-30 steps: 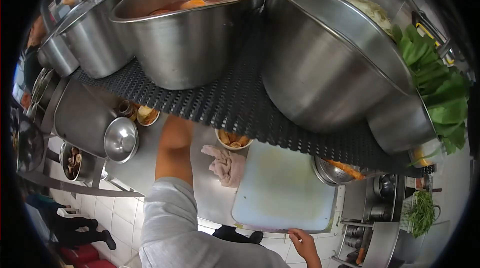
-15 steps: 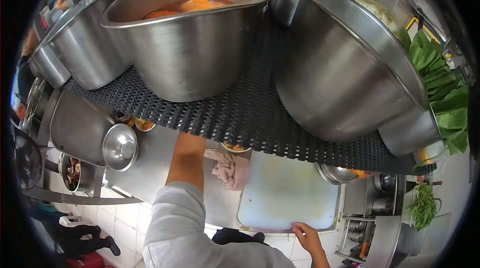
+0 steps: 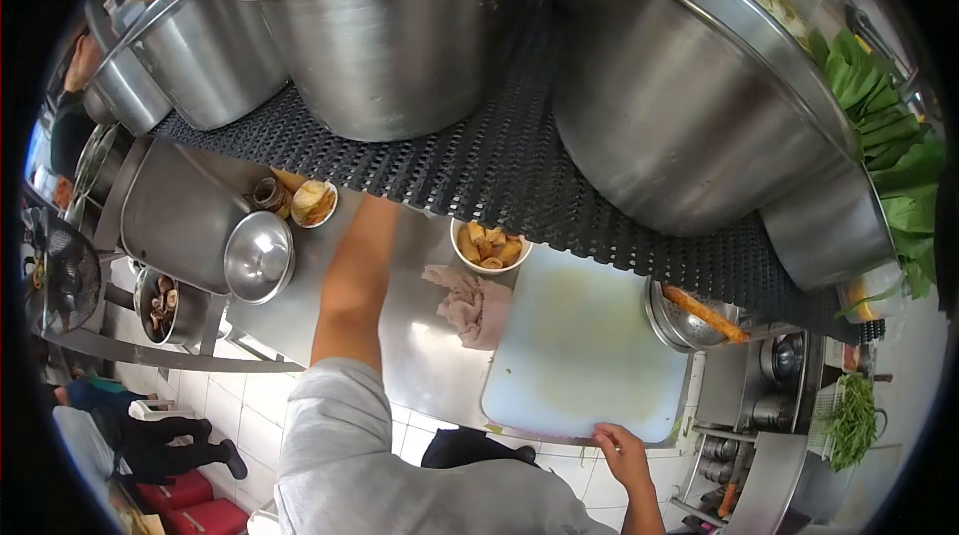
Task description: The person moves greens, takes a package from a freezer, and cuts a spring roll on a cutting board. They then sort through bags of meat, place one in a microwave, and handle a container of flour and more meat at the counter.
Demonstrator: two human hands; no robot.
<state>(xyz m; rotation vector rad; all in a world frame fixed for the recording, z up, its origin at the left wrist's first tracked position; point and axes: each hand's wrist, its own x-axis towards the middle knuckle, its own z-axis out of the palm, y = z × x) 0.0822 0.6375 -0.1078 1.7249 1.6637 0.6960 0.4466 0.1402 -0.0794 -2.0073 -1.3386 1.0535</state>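
Note:
My left forearm [image 3: 355, 275] reaches forward over the steel counter, and my left hand is hidden under the black perforated shelf mat. My right hand [image 3: 623, 457] is at the near edge of a white cutting board [image 3: 579, 345]. Its fingers are slightly bent and apart, with the fingertips at the board's rim and nothing seen in them. A crumpled pinkish cloth [image 3: 472, 307] lies left of the board. Behind the cloth, a white bowl [image 3: 468, 257] holds golden-brown cut pieces. Farther left are an empty steel bowl [image 3: 259, 257] and a small bowl of yellowish food [image 3: 314, 203].
Large steel pots [image 3: 400, 45] stand on the black mat [image 3: 499, 175] above the counter. Right of the board, a long orange-brown item [image 3: 704, 313] lies across a steel colander [image 3: 689, 327]. Leafy greens [image 3: 884, 145] hang at far right. Other people are at upper left.
The view has shifted, bringing more of the counter out from under the shelf, including the bowl of golden-brown pieces. My right hand stays by the board's edge; my left arm still reaches under the shelf.

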